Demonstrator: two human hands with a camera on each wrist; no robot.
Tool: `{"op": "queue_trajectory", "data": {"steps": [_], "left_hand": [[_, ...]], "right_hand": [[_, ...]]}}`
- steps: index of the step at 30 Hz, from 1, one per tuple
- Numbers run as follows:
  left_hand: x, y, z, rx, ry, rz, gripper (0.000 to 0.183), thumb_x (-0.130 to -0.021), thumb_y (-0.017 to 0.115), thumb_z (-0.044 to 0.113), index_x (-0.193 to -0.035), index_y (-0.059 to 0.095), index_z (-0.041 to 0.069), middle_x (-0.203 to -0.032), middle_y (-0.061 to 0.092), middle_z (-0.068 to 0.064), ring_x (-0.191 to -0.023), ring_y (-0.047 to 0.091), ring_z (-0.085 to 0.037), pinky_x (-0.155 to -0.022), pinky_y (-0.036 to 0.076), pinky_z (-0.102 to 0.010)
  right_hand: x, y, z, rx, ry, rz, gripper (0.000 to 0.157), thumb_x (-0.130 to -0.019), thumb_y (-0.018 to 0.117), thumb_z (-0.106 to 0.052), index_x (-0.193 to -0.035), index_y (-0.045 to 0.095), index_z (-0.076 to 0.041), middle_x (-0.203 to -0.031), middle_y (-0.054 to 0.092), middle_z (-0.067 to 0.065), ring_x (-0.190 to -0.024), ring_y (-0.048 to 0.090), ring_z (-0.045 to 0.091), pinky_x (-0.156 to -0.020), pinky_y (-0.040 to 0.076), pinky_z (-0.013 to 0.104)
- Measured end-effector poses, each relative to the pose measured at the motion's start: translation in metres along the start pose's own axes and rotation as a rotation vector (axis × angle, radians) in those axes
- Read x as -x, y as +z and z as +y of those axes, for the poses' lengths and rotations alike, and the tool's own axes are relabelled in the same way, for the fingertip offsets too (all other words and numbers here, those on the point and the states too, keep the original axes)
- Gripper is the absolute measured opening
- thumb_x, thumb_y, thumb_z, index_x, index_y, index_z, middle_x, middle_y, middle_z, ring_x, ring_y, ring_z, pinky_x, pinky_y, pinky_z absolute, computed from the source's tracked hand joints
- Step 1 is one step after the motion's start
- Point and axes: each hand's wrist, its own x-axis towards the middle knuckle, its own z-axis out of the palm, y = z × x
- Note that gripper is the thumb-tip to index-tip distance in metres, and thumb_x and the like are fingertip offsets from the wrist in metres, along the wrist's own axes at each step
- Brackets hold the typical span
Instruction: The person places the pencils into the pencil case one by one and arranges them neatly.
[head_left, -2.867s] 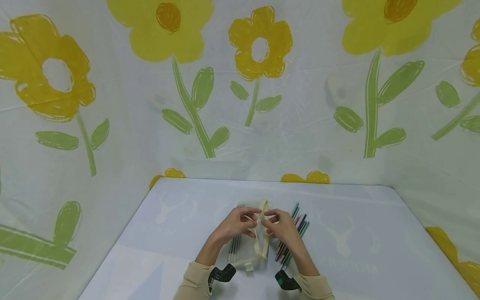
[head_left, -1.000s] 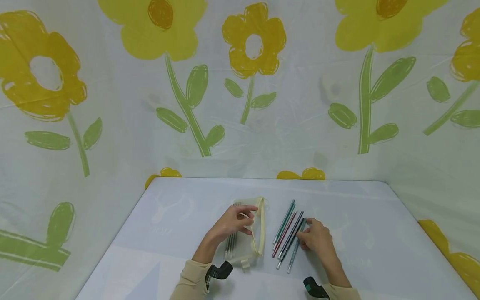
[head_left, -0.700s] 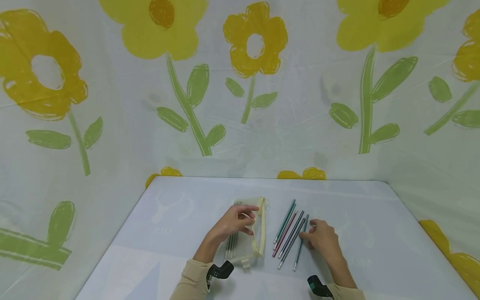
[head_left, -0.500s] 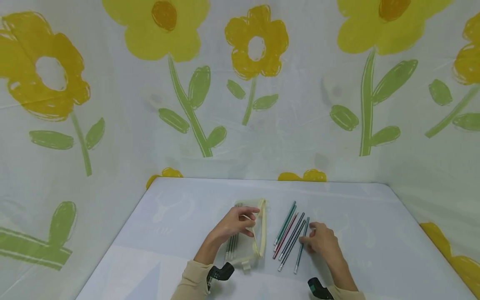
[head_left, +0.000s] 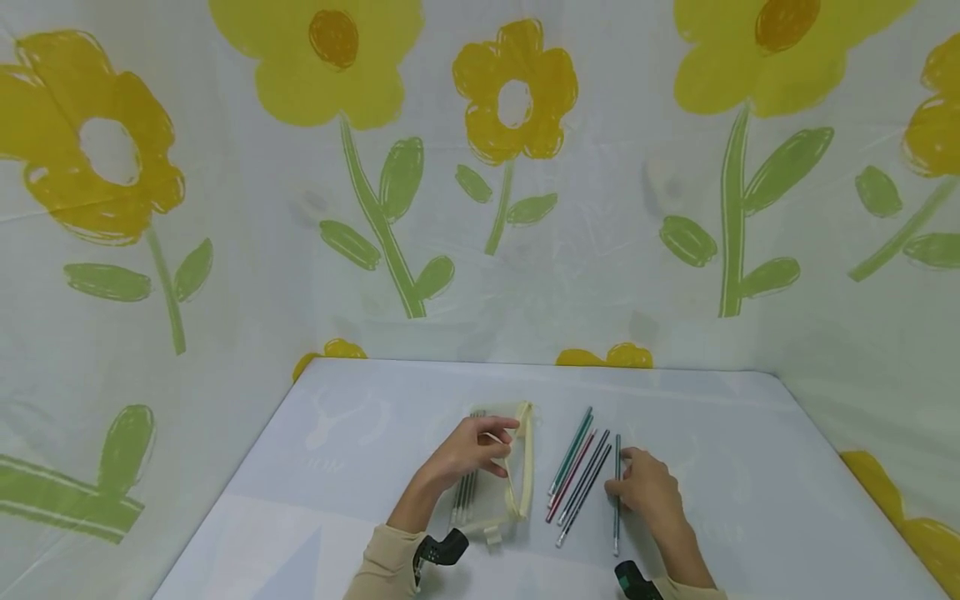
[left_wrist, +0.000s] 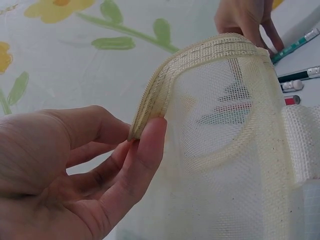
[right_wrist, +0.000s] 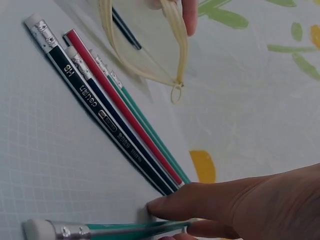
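Observation:
My left hand (head_left: 472,450) pinches the zipped edge of a pale yellow mesh pencil case (left_wrist: 225,165) between thumb and fingers. The zipper (left_wrist: 155,95) is undone, and the case's mouth gapes toward the right. Several dark pencils (head_left: 465,496) show at the case's left side, partly covered by the hand. On the right, my right hand (head_left: 648,483) holds a teal pencil (head_left: 617,529) between thumb and fingers. Its white eraser end (right_wrist: 40,230) points toward me. Between this hand and the case lie a black pencil (right_wrist: 95,107), a red pencil (right_wrist: 115,90) and several others, slanting together.
Everything lies on a pale table (head_left: 720,500) with a faint printed pattern. A flowered cloth (head_left: 585,275) hangs behind the far edge. A fabric tab (head_left: 492,535) sticks out from the case's near end. Wrist cameras (head_left: 442,546) sit on both forearms.
My right hand has left the case's opening and gone right to the loose pencils. It has drawn the teal pencil rightward, apart from the others, and turned it straighter. My left hand keeps its place.

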Motion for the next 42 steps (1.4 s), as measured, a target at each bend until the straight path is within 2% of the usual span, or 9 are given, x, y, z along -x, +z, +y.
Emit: {"op": "queue_trajectory", "data": {"steps": [8, 18, 24, 34, 42], "left_hand": [[0.0002, 0.0000, -0.0005, -0.008, 0.004, 0.003, 0.043, -0.092, 0.060, 0.003, -0.135, 0.056, -0.002, -0.104, 0.056, -0.015, -0.082, 0.061, -0.022, -0.067, 0.065, -0.038], [-0.0009, -0.0013, 0.0001, -0.006, 0.006, 0.007, 0.043, -0.093, 0.060, 0.003, -0.135, 0.056, -0.002, -0.103, 0.056, -0.013, -0.080, 0.061, -0.016, -0.068, 0.065, -0.038], [-0.0004, -0.0019, -0.0002, -0.002, 0.006, 0.011, 0.043, -0.092, 0.060, 0.002, -0.135, 0.056, -0.002, -0.103, 0.056, -0.012, -0.079, 0.061, -0.017, -0.068, 0.065, -0.038], [-0.0014, -0.0023, 0.0041, 0.005, 0.005, 0.004, 0.043, -0.093, 0.060, 0.003, -0.136, 0.055, -0.002, -0.106, 0.057, -0.015, -0.081, 0.062, -0.019, -0.069, 0.066, -0.039], [0.0020, -0.0025, 0.0059, -0.003, 0.000, -0.004, 0.044, -0.093, 0.059, 0.004, -0.136, 0.055, -0.002, -0.107, 0.057, -0.015, -0.082, 0.062, -0.018, -0.071, 0.065, -0.042]], "right_hand": [[0.0015, 0.0000, 0.0012, -0.005, -0.017, 0.004, 0.058, -0.078, 0.069, -0.004, -0.129, 0.052, 0.014, -0.077, 0.061, 0.008, -0.050, 0.057, 0.011, -0.045, 0.046, 0.024], [0.0020, -0.0045, 0.0010, 0.002, -0.022, 0.007, 0.055, -0.080, 0.067, -0.007, -0.130, 0.053, 0.011, -0.077, 0.062, 0.007, -0.051, 0.057, 0.011, -0.045, 0.045, 0.025], [0.0015, -0.0044, 0.0013, -0.013, -0.013, -0.013, 0.055, -0.081, 0.067, -0.008, -0.130, 0.052, 0.012, -0.075, 0.063, 0.007, -0.051, 0.058, 0.012, -0.046, 0.046, 0.025], [-0.0032, -0.0084, 0.0026, -0.019, 0.033, -0.059, 0.054, -0.085, 0.065, -0.011, -0.133, 0.051, 0.010, -0.082, 0.067, 0.012, -0.056, 0.060, 0.015, -0.050, 0.049, 0.027], [-0.0021, -0.0070, 0.0043, -0.043, 0.030, -0.071, 0.054, -0.085, 0.063, -0.012, -0.133, 0.051, 0.010, -0.085, 0.069, 0.014, -0.057, 0.060, 0.015, -0.050, 0.051, 0.028]]}}
